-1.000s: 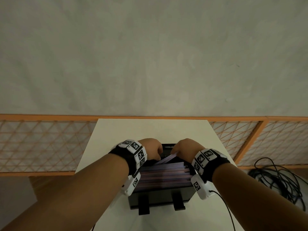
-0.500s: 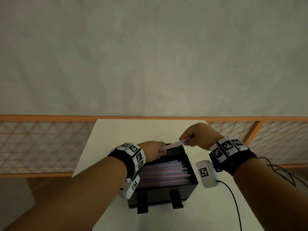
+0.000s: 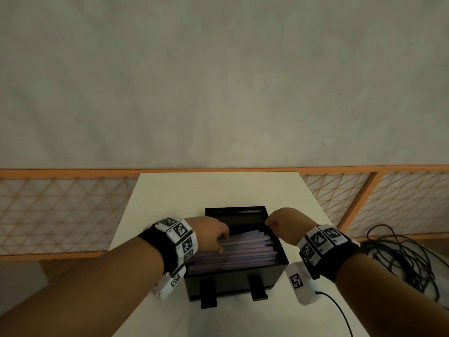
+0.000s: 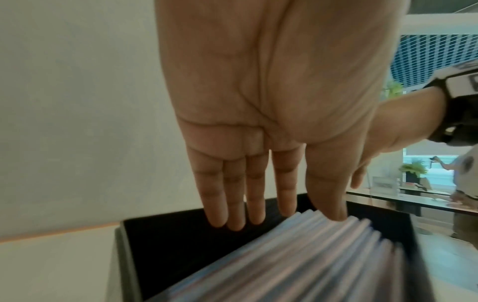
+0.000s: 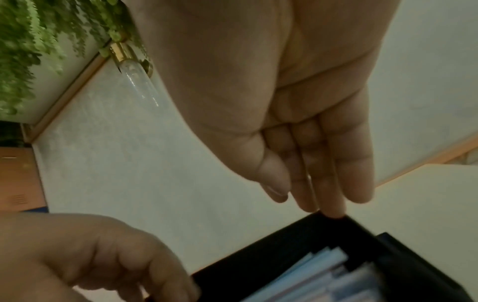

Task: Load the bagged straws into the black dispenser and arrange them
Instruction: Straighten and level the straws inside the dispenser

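Observation:
The black dispenser (image 3: 279, 268) stands open-topped on the white table (image 3: 170, 203), filled with pale pink and blue wrapped straws (image 3: 245, 249) lying left to right. My left hand (image 3: 222, 242) lies over the straws' left ends. In the left wrist view its fingers (image 4: 232, 204) are straight over the dispenser's black wall (image 4: 160, 245) and the thumb touches the top straws (image 4: 297, 257). My right hand (image 3: 269, 222) hovers at the right rim; in the right wrist view its straight fingers (image 5: 333, 200) point down to the dispenser rim (image 5: 297, 241) and hold nothing.
An orange lattice fence (image 3: 60, 210) runs behind the table, below a plain wall. A tangle of black cables (image 3: 408, 254) lies on the floor at the right. A thin cable (image 3: 340, 314) trails from my right wrist camera across the table's front.
Half a second ago both hands held one straw lifted above the box. That straw is no longer in my hands; the right hand has dropped back to the right rim and the left has opened over the pile.

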A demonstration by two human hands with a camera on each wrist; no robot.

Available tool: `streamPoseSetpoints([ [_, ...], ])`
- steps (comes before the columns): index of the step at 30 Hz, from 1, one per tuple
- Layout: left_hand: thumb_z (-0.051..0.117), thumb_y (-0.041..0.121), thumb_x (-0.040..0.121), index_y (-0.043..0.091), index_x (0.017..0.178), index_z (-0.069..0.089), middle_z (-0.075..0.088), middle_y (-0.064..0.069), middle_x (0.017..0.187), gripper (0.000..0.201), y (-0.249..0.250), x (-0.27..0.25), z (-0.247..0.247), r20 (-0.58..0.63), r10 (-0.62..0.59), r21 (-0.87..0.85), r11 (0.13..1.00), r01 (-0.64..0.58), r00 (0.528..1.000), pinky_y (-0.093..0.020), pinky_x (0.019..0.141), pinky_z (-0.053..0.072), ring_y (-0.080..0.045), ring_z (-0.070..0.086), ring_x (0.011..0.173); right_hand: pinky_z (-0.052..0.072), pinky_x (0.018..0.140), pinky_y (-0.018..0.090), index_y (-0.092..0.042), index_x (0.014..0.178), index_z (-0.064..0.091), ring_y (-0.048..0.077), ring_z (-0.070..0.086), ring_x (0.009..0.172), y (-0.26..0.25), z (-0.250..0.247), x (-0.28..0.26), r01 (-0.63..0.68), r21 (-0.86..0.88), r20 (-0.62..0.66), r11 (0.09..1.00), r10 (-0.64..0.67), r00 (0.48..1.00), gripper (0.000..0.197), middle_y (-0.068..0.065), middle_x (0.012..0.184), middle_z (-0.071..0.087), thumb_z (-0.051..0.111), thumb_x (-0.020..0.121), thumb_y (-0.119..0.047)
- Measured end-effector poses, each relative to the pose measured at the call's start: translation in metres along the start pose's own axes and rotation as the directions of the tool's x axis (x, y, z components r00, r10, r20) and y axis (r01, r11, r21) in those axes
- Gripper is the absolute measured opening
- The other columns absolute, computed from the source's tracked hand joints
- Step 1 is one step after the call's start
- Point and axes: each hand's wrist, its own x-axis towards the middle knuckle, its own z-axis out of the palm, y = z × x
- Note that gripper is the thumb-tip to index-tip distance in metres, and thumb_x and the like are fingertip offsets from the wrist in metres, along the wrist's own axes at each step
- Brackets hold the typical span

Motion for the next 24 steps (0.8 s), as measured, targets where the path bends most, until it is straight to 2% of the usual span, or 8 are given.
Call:
streamPoseSetpoints([
  [6, 0.039, 0.046, 0.097, 0.014, 0.141, 0.042, 0.039, -0.008, 0.150, 0.055, 0.007, -0.005, 0.025, 0.230, 0.026, 0.163, 0.985, -0.064, 0.973, -0.040, 0.113, 0.033, -0.028, 0.040, 0.135, 0.038, 0.106, 0.029, -0.016, 0.130, 0.057, 0.020, 0.049, 0.127, -0.017, 0.017, -0.006, 0.026, 0.079, 0.071, 0.997, -0.032, 0.997, 0.038, 0.002, 0.139, 0.053, 0.043, 0.095, -0.014],
  [9, 0.043, 0.037, 0.099, 0.018, 0.141, 0.045, 0.039, -0.001, 0.150, 0.046, -0.006, -0.020, 0.018, -0.013, 0.034, -0.101, 0.994, -0.035, 0.999, -0.028, 0.113, 0.029, -0.022, 0.037, 0.139, 0.047, 0.097, 0.032, -0.011, 0.117, 0.066, 0.023, 0.060, 0.111, 0.012, 0.015, -0.006, -0.192, 0.306, -0.042, 0.933, 0.214, 0.976, 0.031, 0.007, 0.123, 0.064, 0.047, 0.093, -0.011],
  [11, 0.044, 0.031, 0.099, 0.017, 0.137, 0.048, 0.047, -0.001, 0.143, 0.040, -0.024, -0.033, 0.019, -0.204, -0.127, -0.276, 0.959, 0.067, 0.971, -0.025, 0.104, 0.033, -0.020, 0.043, 0.133, 0.050, 0.091, 0.035, -0.006, 0.116, 0.065, 0.023, 0.062, 0.098, 0.030, 0.023, -0.014, -0.301, 0.394, 0.050, 0.869, 0.306, 0.951, 0.031, 0.011, 0.115, 0.067, 0.048, 0.091, -0.011],
  [13, 0.044, 0.030, 0.100, 0.014, 0.140, 0.042, 0.050, -0.005, 0.139, 0.044, -0.043, -0.044, 0.031, -0.256, -0.353, -0.462, 0.862, 0.207, 0.900, -0.028, 0.100, 0.040, -0.021, 0.050, 0.126, 0.049, 0.083, 0.031, -0.007, 0.124, 0.058, 0.019, 0.055, 0.089, 0.034, 0.037, -0.025, -0.367, 0.391, 0.228, 0.844, 0.298, 0.927, 0.038, 0.007, 0.104, 0.061, 0.050, 0.087, -0.011],
  [15, 0.046, 0.021, 0.100, 0.008, 0.140, 0.042, 0.061, -0.012, 0.115, 0.043, -0.054, -0.046, 0.050, -0.058, -0.434, -0.750, 0.614, 0.247, 0.899, -0.032, 0.081, 0.049, -0.025, 0.061, 0.100, 0.046, 0.072, 0.029, -0.011, 0.115, 0.059, 0.018, 0.052, 0.080, 0.026, 0.050, -0.035, -0.351, 0.427, 0.337, 0.833, 0.214, 0.917, 0.039, 0.005, 0.089, 0.055, 0.053, 0.077, -0.006],
  [17, 0.044, 0.005, 0.098, 0.010, 0.131, 0.052, 0.061, -0.011, 0.084, 0.034, -0.051, -0.048, 0.064, 0.054, -0.399, -0.898, 0.382, 0.220, 0.915, -0.026, 0.058, 0.049, -0.021, 0.059, 0.067, 0.040, 0.059, 0.026, -0.012, 0.082, 0.059, 0.014, 0.048, 0.060, 0.014, 0.055, -0.044, -0.275, 0.471, 0.273, 0.838, 0.158, 0.949, 0.024, 0.003, 0.068, 0.051, 0.049, 0.061, -0.008],
  [19, 0.041, -0.004, 0.096, 0.013, 0.123, 0.057, 0.061, -0.010, 0.074, 0.036, -0.048, -0.050, 0.069, 0.060, -0.440, -0.941, 0.275, 0.198, 0.896, -0.023, 0.051, 0.051, -0.019, 0.059, 0.061, 0.037, 0.052, 0.018, -0.018, 0.069, 0.056, 0.008, 0.047, 0.052, 0.003, 0.049, -0.051, -0.205, 0.512, 0.184, 0.834, 0.127, 0.975, 0.015, -0.003, 0.060, 0.052, 0.046, 0.058, -0.016],
  [24, 0.040, -0.009, 0.094, 0.014, 0.122, 0.054, 0.057, -0.016, 0.084, 0.039, -0.052, -0.057, 0.076, 0.039, -0.454, -0.990, 0.105, 0.097, 0.890, -0.025, 0.051, 0.051, -0.020, 0.055, 0.063, 0.034, 0.051, 0.007, -0.024, 0.086, 0.060, 0.007, 0.053, 0.072, -0.008, 0.020, -0.058, -0.014, 0.446, -0.002, 0.895, 0.017, 1.000, 0.016, -0.010, 0.077, 0.058, 0.056, 0.077, -0.012],
])
